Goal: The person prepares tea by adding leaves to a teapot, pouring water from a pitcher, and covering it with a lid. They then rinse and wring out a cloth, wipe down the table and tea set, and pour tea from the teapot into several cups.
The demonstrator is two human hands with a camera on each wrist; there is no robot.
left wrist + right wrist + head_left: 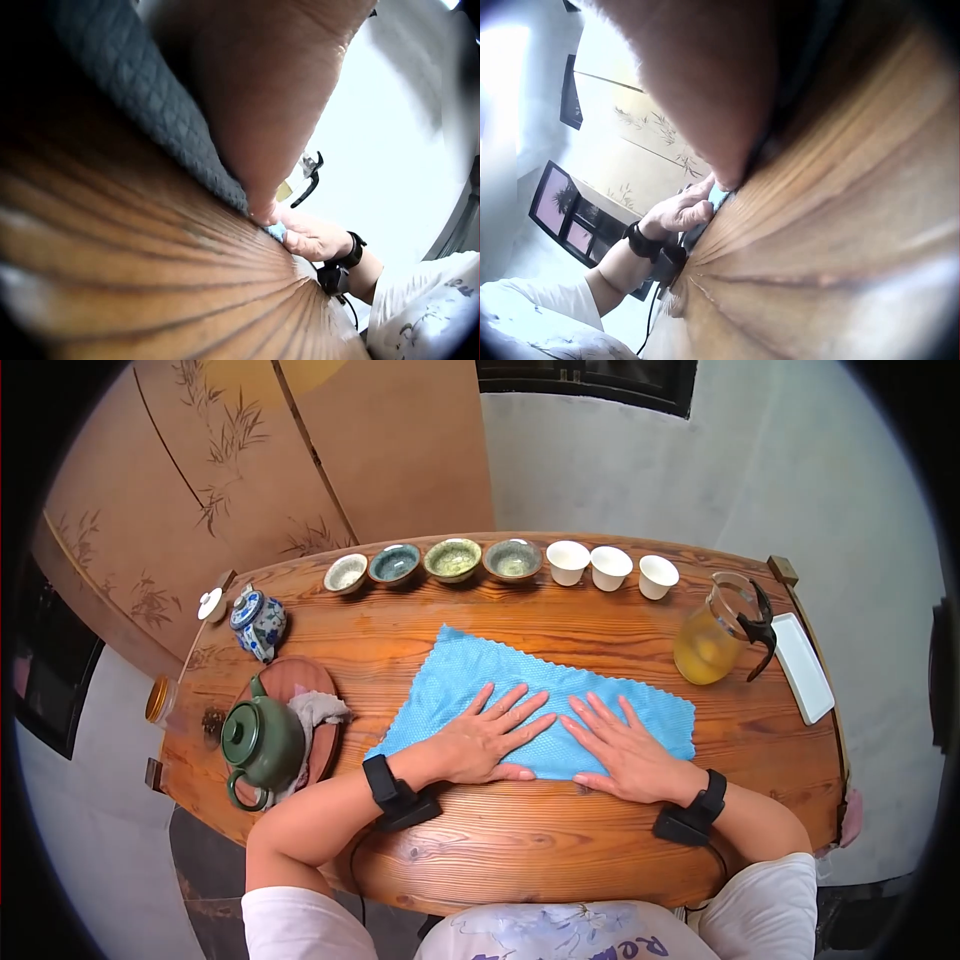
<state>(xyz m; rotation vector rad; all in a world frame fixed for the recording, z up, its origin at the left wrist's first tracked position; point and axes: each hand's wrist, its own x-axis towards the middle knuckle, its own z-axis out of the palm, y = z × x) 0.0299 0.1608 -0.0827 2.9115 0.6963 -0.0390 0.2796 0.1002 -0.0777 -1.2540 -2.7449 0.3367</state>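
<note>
A blue textured cloth (pixel 560 660) with a wavy edge lies spread over the middle of the wooden table. My left hand (pixel 485 738) rests flat on its near part, fingers spread and pointing away. Beside it my right hand (pixel 630 752) lies palm down on the cloth, its fingers also spread. Both thumbs reach the cloth's near edge and point toward each other. From the left wrist view, the cloth (pixel 161 105) runs under the hand along the wood. In the right wrist view the thumb side of the right hand (pixel 712 97) fills the top, close over the table.
Several bowls and cups (pixel 452 561) line the far edge. At left are a green teapot (pixel 265 740) on a round tray (pixel 322 755), a crumpled grey cloth (pixel 318 708) and a blue-white teapot (pixel 258 622). A glass pitcher (pixel 705 645) and white tray (pixel 803 668) stand at right.
</note>
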